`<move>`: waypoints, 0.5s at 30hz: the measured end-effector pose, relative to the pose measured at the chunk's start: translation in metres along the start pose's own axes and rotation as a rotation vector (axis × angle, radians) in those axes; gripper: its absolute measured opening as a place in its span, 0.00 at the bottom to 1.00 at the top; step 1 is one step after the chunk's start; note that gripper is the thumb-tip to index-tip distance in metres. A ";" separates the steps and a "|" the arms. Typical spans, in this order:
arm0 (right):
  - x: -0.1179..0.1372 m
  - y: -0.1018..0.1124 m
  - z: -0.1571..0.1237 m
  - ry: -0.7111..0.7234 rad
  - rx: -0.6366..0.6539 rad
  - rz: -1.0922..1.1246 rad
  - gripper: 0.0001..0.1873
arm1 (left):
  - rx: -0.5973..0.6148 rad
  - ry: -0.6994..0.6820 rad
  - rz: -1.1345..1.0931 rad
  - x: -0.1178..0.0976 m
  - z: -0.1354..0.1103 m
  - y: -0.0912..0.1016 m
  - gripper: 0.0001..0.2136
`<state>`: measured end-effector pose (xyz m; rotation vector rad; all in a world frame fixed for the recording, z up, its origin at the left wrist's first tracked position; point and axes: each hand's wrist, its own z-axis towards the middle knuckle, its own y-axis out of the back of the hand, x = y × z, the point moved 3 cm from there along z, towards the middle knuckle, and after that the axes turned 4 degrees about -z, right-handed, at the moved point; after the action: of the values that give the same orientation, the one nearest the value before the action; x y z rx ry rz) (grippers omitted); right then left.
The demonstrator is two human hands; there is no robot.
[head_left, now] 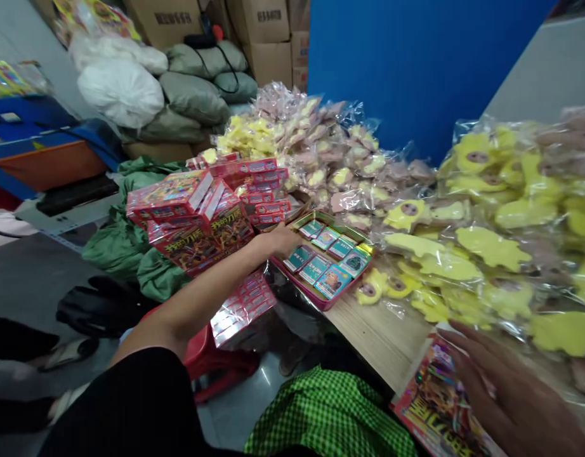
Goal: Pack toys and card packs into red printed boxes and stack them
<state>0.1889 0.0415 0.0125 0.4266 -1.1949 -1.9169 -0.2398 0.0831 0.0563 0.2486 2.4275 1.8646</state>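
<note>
My left hand (282,240) reaches out to the near left edge of a shallow tray (308,287) that holds several small teal card packs (314,268). Its fingers curl at the tray's rim, and what they grip is hidden. My right hand (514,397) lies flat with spread fingers on a red, glossy printed box (433,406) at the table's near right corner. Stacked red boxes (192,216) stand just left of the left hand. Clear bags of yellow and pink soft toys (483,247) cover the table beyond the tray.
A wooden table edge (378,336) shows between tray and box. A red plastic stool (211,362) carries more red packs. Green and grey sacks (192,95), cardboard cartons (261,25) and a blue panel (416,63) stand behind. My lap is covered by green checked cloth (330,412).
</note>
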 end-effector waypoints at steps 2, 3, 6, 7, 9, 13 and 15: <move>0.021 0.000 0.024 0.015 -0.033 -0.004 0.17 | 0.013 -0.047 0.062 0.007 0.001 -0.005 0.12; 0.029 -0.002 0.033 0.020 -0.041 0.008 0.17 | 0.019 -0.068 0.088 0.009 0.001 -0.006 0.11; 0.043 -0.010 0.051 0.052 -0.045 0.066 0.17 | 0.019 -0.134 0.144 0.011 -0.004 -0.008 0.11; 0.045 -0.013 0.055 0.062 -0.046 0.082 0.17 | 0.010 -0.157 0.159 0.011 -0.006 -0.009 0.11; 0.049 -0.018 0.063 0.076 -0.044 0.104 0.17 | -0.011 -0.197 0.184 0.011 -0.008 -0.009 0.11; 0.057 -0.025 0.074 0.113 -0.038 0.146 0.18 | -0.031 -0.260 0.210 0.014 -0.007 -0.008 0.10; 0.060 -0.027 0.077 0.126 -0.043 0.166 0.18 | -0.029 -0.283 0.211 0.018 -0.004 -0.007 0.10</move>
<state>0.0903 0.0450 0.0345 0.4061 -1.0718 -1.7443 -0.2585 0.0805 0.0516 0.7386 2.2550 1.7944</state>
